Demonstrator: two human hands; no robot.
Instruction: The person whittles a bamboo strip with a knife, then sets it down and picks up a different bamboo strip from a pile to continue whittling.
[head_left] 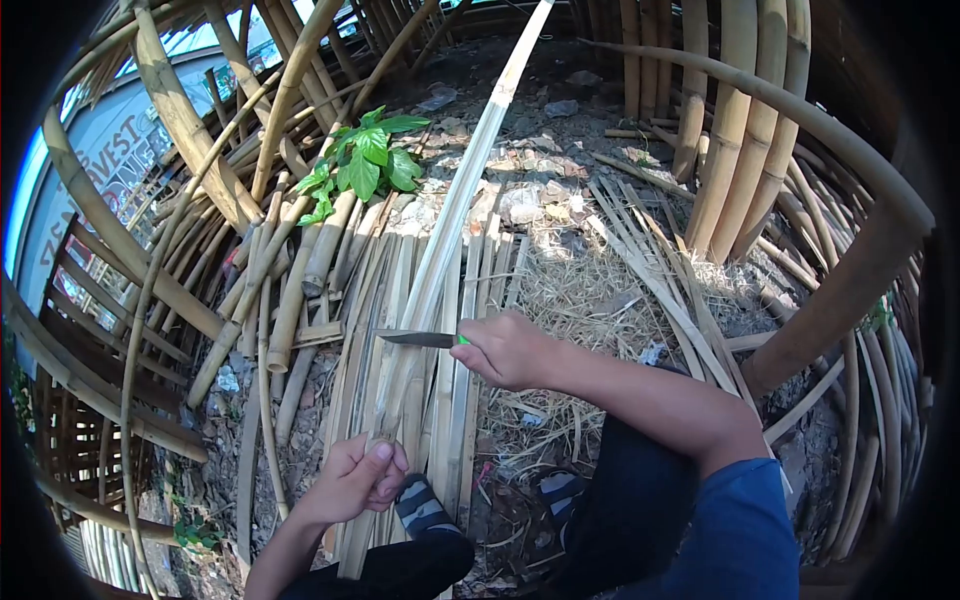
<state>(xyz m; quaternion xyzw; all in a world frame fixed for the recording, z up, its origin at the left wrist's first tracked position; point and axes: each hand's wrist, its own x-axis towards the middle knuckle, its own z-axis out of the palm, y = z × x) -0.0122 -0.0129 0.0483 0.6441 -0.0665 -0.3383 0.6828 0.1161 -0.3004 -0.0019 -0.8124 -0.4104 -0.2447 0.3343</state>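
My right hand is closed around the green handle of a knife, its blade pointing left. The blade lies across a long split bamboo strip, which runs from near my left hand up to the top of the view. Lower down, my left hand is closed on the near end of this strip, thumb on top. Beneath it, more bamboo strips lie lengthwise on the ground between my feet.
Fine shavings cover the ground on the right, beside a pile of slats. Upright bamboo poles stand at the right. Cut bamboo poles and a leafy green plant are on the left.
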